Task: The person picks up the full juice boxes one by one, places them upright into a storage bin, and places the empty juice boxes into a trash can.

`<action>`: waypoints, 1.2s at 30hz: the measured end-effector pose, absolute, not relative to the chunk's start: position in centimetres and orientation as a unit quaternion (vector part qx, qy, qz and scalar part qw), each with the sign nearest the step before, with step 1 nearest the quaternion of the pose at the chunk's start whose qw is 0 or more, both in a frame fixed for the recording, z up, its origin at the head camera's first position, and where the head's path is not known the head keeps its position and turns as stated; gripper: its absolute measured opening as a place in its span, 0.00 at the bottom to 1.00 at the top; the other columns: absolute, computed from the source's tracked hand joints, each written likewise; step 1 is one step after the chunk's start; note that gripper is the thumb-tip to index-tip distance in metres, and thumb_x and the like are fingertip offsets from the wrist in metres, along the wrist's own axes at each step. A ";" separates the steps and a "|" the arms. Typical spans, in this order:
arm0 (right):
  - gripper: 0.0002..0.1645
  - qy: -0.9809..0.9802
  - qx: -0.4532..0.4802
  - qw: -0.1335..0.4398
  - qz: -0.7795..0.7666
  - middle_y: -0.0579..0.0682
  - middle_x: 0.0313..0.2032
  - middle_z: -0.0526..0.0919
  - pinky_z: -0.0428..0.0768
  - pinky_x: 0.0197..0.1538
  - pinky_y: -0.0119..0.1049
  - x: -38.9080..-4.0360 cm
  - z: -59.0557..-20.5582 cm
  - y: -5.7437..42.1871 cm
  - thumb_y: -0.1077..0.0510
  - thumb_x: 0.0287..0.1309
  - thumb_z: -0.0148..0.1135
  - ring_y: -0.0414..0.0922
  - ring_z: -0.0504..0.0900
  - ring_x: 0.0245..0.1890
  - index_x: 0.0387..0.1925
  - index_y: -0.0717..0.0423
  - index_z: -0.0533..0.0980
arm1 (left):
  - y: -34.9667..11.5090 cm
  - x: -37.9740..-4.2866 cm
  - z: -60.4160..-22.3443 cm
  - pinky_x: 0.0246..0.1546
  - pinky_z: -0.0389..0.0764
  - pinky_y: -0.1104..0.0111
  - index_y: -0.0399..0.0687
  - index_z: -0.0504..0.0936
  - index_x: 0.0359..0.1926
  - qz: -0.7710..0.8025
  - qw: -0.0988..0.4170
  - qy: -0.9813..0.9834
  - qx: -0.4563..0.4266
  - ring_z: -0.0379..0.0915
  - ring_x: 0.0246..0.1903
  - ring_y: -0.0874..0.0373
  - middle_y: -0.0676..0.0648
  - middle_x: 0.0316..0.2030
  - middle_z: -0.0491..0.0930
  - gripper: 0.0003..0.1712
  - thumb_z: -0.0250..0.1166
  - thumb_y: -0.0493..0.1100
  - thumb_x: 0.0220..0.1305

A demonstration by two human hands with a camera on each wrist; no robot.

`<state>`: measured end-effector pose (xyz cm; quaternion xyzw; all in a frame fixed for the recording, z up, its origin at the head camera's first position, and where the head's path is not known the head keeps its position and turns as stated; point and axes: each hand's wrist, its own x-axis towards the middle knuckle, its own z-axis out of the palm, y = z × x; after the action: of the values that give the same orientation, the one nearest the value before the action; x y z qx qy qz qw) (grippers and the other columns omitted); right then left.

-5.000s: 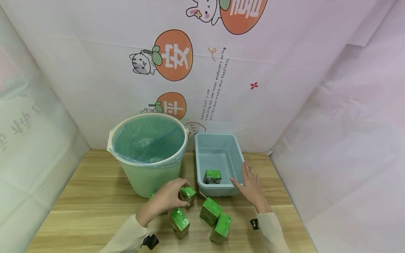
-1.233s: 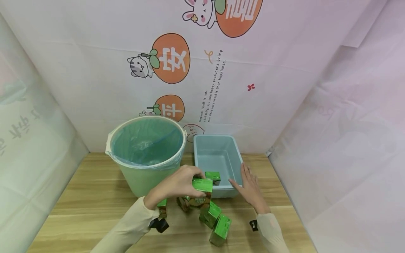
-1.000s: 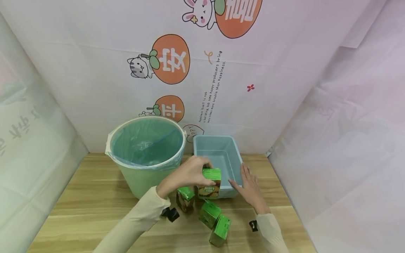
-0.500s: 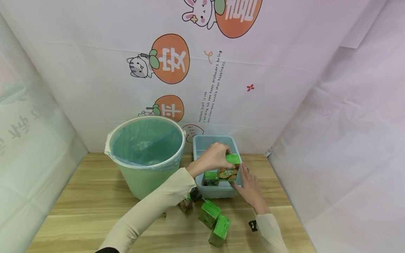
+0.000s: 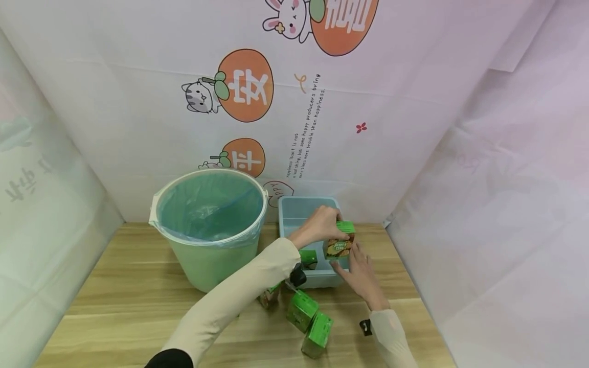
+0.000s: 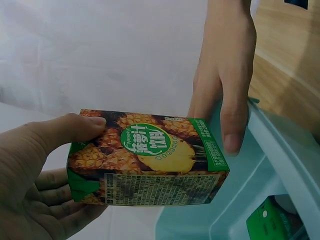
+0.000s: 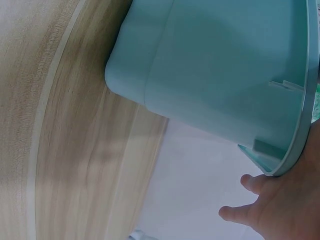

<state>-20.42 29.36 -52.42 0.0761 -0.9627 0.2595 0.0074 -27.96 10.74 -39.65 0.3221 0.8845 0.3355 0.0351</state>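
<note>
My left hand (image 5: 319, 225) grips a pineapple juice box (image 5: 339, 241), green-ended with pineapples printed on it. In the left wrist view the juice box (image 6: 150, 150) shows its front face, thumb on top and fingers beneath. It hangs over the right side of a light blue plastic bin (image 5: 287, 220). My right hand (image 5: 361, 273) rests on the bin's right rim, fingers straight along the outside and thumb reaching over the inside. Another green-topped juice box (image 5: 309, 259) stands in the bin near its front-left corner.
Two juice boxes (image 5: 302, 309) (image 5: 317, 335) stand together on the wooden table (image 5: 115, 306) in front of the bin. Another juice box (image 5: 269, 296) is partly hidden by my left sleeve. A green bucket (image 5: 216, 260) with a bag liner stands left of the bin; printed cloth walls surround the table.
My left hand has picked up a juice box from the table and carried it right, over the bin's right side. My right hand has stayed at the rim.
</note>
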 end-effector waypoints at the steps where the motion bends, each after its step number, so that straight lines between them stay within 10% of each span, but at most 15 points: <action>1: 0.62 -0.963 0.073 0.005 0.259 0.69 0.82 0.37 0.38 0.76 0.73 -20.5 -52.5 29.3 0.29 0.76 0.51 0.65 0.35 0.83 0.81 0.73 0.39 | 10.9 -28.1 -39.7 0.24 0.74 0.73 0.40 0.88 0.46 0.332 0.035 0.886 0.323 0.76 0.23 0.63 0.52 0.29 0.83 0.20 0.80 0.49 0.62; 14: 0.62 -0.959 0.080 0.017 0.271 0.66 0.83 0.39 0.34 0.76 0.73 -20.8 -52.6 28.7 0.30 0.75 0.55 0.66 0.38 0.82 0.83 0.67 0.39 | 11.0 -28.8 -42.4 0.18 0.65 0.74 0.47 0.83 0.24 0.310 0.061 0.897 0.308 0.62 0.15 0.65 0.55 0.15 0.72 0.17 0.81 0.46 0.61; 36: 0.63 -0.959 0.080 0.022 0.273 0.63 0.84 0.37 0.34 0.76 0.72 -20.5 -52.6 29.0 0.32 0.74 0.57 0.65 0.37 0.83 0.84 0.65 0.36 | 12.4 -28.8 -48.8 0.21 0.67 0.74 0.50 0.72 0.20 0.204 0.048 0.930 0.303 0.64 0.20 0.63 0.54 0.18 0.70 0.26 0.83 0.46 0.58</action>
<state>-20.52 28.96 -52.56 0.0799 -0.9585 0.2727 0.0216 -28.83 12.43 -48.77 0.3033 0.9296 0.2041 0.0477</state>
